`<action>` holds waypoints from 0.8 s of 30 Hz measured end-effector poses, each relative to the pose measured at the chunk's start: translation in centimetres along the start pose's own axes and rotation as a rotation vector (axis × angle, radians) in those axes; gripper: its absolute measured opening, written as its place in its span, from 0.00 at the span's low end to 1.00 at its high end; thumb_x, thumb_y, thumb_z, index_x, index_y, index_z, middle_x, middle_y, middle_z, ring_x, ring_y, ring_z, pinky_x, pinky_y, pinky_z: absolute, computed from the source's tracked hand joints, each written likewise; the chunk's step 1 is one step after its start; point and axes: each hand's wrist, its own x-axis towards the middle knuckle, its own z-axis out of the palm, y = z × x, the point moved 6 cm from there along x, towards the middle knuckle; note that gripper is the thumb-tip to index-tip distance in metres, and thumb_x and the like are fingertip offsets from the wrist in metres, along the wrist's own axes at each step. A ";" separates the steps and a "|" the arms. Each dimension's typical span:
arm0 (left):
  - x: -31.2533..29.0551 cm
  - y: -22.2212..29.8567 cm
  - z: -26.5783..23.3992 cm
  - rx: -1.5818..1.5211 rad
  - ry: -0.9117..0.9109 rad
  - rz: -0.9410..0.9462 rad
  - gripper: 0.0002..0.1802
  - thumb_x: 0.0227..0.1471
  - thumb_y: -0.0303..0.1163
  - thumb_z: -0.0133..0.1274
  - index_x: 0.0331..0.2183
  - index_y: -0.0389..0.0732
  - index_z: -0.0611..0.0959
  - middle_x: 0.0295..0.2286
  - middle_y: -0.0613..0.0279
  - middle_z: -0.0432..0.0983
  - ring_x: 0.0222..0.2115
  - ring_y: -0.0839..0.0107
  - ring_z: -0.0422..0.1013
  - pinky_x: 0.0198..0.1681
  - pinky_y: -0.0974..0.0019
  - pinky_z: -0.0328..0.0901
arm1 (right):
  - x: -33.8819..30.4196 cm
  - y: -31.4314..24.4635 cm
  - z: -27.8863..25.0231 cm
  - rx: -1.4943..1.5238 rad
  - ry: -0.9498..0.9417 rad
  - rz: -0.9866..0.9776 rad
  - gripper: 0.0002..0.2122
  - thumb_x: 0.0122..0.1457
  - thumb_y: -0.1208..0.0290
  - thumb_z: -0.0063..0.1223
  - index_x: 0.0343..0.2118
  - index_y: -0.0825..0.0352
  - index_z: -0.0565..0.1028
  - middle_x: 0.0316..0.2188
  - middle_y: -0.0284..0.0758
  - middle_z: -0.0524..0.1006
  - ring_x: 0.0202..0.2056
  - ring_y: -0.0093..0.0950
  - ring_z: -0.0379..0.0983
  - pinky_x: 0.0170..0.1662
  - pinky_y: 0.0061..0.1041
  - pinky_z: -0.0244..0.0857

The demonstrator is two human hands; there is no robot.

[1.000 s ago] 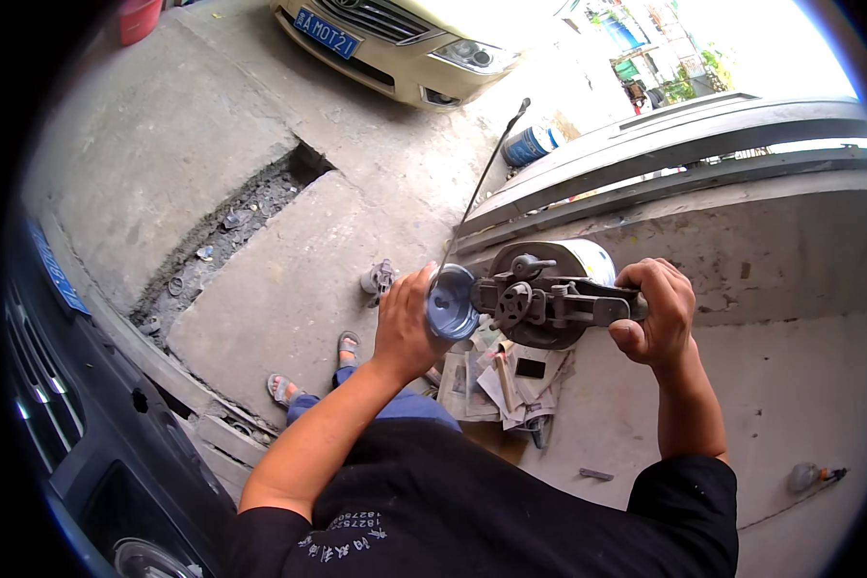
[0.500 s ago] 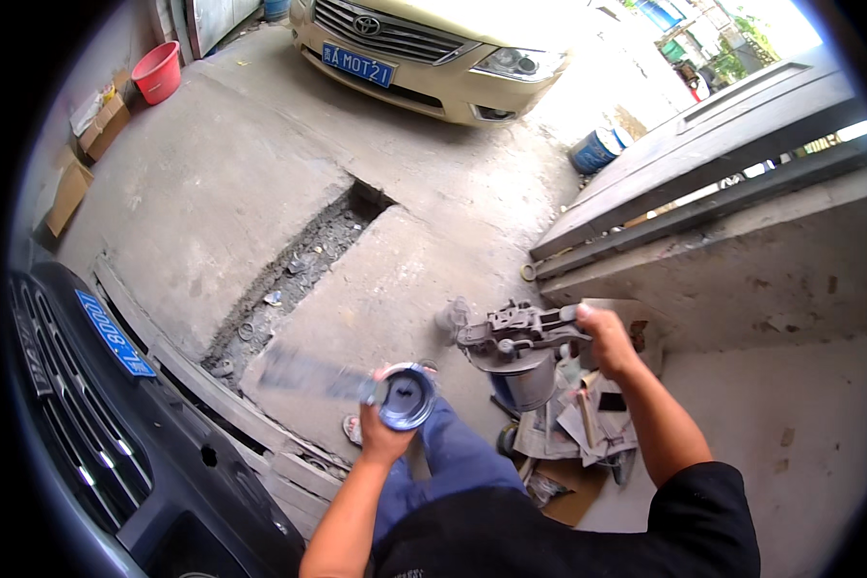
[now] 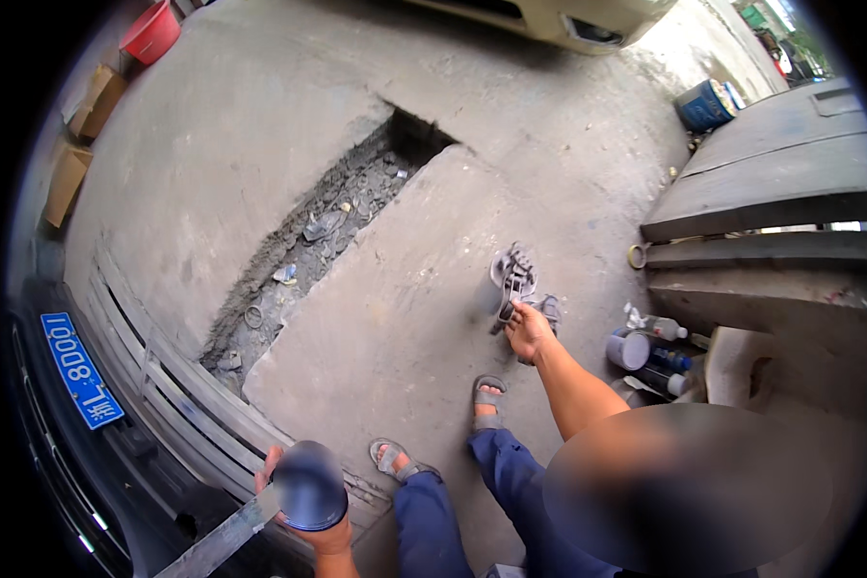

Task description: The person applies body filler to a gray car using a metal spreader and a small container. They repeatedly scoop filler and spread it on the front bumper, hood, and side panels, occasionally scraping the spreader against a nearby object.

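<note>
My left hand (image 3: 329, 539) is wrapped around a small round can (image 3: 308, 491) with dark contents, at the lower left. From the can's near side a flat grey strip (image 3: 217, 541) slants down and left; whether it rests in the can or in my fingers I cannot tell. My right hand (image 3: 528, 328) grips the handle of a grey, paint-crusted spray gun (image 3: 513, 279), its round cup partly hidden beneath it. The gun hangs over the concrete floor in front of my sandalled feet.
Beyond runs a rubble-filled trench (image 3: 328, 226). A dark car (image 3: 87, 462) stands close on the left; a beige car (image 3: 588, 24) is at the back. Bottles and tubs (image 3: 645, 356) crowd the right wall. A red bucket (image 3: 151, 34) and cardboard boxes (image 3: 67, 183) line the left.
My view has shifted down. The can and strip have moved down and left, the strip now angled toward me. The spray gun reaches farther out, away from the papers on the right.
</note>
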 end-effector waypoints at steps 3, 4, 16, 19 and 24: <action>0.4 -2.0 3.1 0.219 -0.138 0.180 0.52 0.45 0.42 0.63 0.62 0.37 0.51 0.58 0.41 0.58 0.58 0.51 0.58 0.62 0.49 0.52 | 4.4 2.2 -2.5 0.028 0.124 -0.057 0.20 0.60 0.65 0.56 0.53 0.64 0.68 0.45 0.30 0.73 0.51 0.31 0.67 0.58 0.34 0.55; 0.8 -2.9 4.5 0.227 -0.175 0.213 0.57 0.42 0.40 0.69 0.62 0.37 0.50 0.57 0.40 0.58 0.58 0.50 0.58 0.63 0.48 0.50 | 5.1 2.7 -3.3 -0.064 0.109 -0.049 0.27 0.61 0.67 0.56 0.61 0.63 0.60 0.50 0.33 0.71 0.54 0.34 0.66 0.61 0.38 0.53; -2.3 14.8 16.6 -0.020 -0.398 0.190 0.59 0.33 0.24 0.72 0.61 0.38 0.52 0.58 0.45 0.59 0.57 0.56 0.61 0.61 0.55 0.57 | -31.3 -12.8 11.4 -0.794 -0.345 -0.297 0.08 0.62 0.67 0.55 0.37 0.68 0.75 0.34 0.35 0.76 0.34 0.21 0.72 0.36 0.22 0.67; -3.7 21.5 18.4 0.118 -0.518 0.354 0.55 0.34 0.22 0.71 0.60 0.38 0.56 0.57 0.48 0.61 0.56 0.58 0.63 0.61 0.56 0.56 | -46.1 -20.9 24.9 -1.075 -0.774 -0.801 0.10 0.60 0.70 0.58 0.41 0.69 0.75 0.35 0.35 0.77 0.35 0.25 0.74 0.39 0.24 0.68; -5.9 28.1 18.7 0.166 -0.582 0.177 0.43 0.35 0.29 0.72 0.53 0.38 0.68 0.49 0.53 0.71 0.50 0.61 0.69 0.52 0.60 0.64 | -63.1 -24.5 36.3 -1.346 -1.150 -1.327 0.17 0.53 0.71 0.62 0.45 0.68 0.74 0.36 0.40 0.77 0.37 0.39 0.75 0.41 0.33 0.70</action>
